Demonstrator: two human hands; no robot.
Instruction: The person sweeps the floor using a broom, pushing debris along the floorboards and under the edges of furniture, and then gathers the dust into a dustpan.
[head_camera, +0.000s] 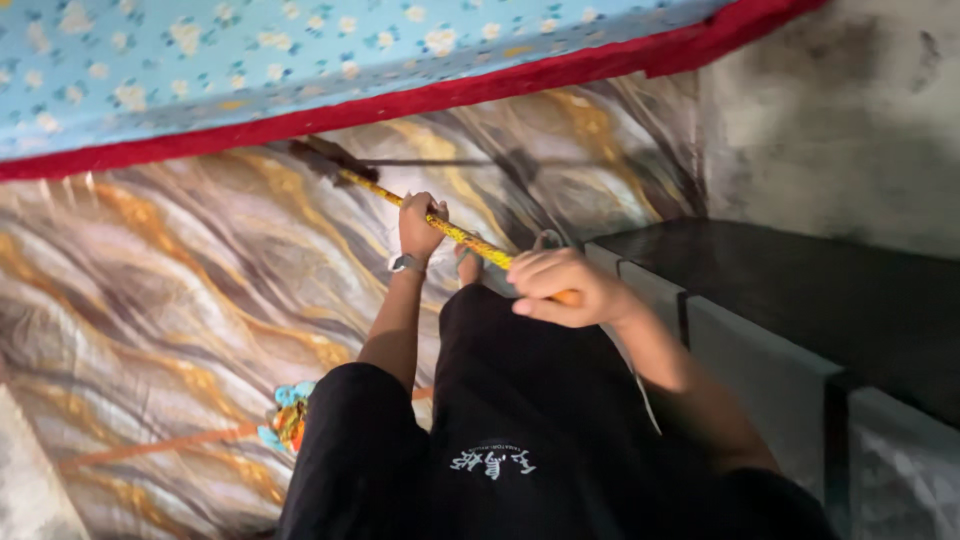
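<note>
A long yellow patterned broom stick (470, 237) slants from lower right to upper left over the marble-patterned floor (170, 290). Its dark brush head (322, 156) reaches under the edge of a bed with a blue flowered sheet (200, 60) and red trim. My left hand (420, 226), with a watch on the wrist, grips the stick at its middle. My right hand (562, 286) is closed on the stick's near orange end. My legs in black trousers (520, 420) fill the lower middle, and a bare foot (470, 265) shows under the stick.
A dark, low step or ledge (800, 290) with pale sides runs along the right. A stained grey wall (840, 110) rises behind it. A small colourful cloth item (288, 415) lies on the floor by my left knee.
</note>
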